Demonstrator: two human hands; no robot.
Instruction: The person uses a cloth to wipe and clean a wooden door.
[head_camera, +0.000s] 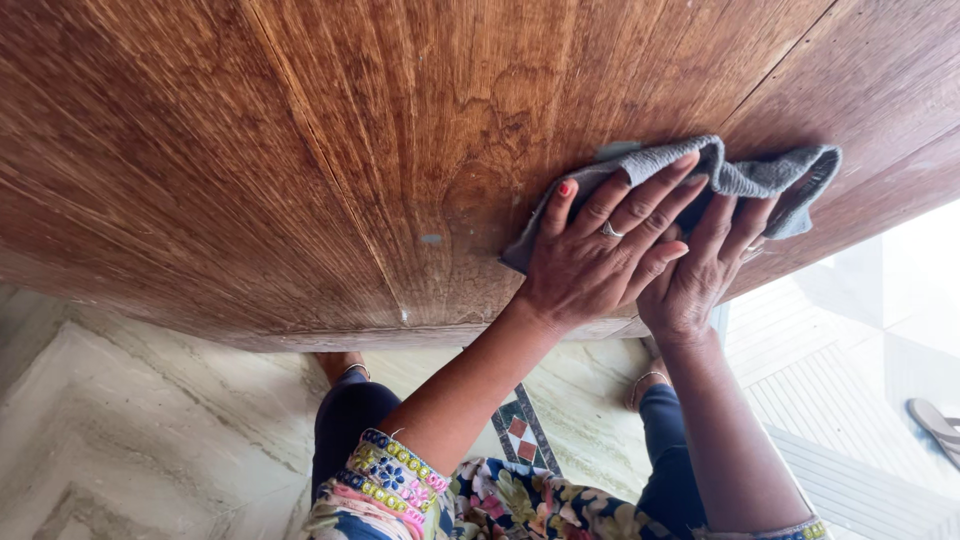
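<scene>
Cloth (700, 175) — grey, soft and rumpled — lies pressed against the brown wooden door (300, 150), pinned there by both hands. The left hand (600, 250) is spread flat, fingers long and together, its palm on the lower part of the cloth and its fingertips reaching up over the folds; a ring sits on one finger. The right hand (705, 270) lies just beside it and partly under it, also flat, fingers pushing into the bunched edge that curls out past the fingertips to the right. Neither hand is closed round anything: both hold the cloth by pressure alone. It looks light and limp, likely to fold and bunch under a push rather than slide as one piece, so a flat palm over its middle seems the surest hold; a pinch at the loose right edge would only lift a corner. The wood under the hands looks hard and smooth, with a few pale spots to the left of the left hand. Below the wrists are a patterned sleeve (395, 475) and pale marble floor (130, 420).
</scene>
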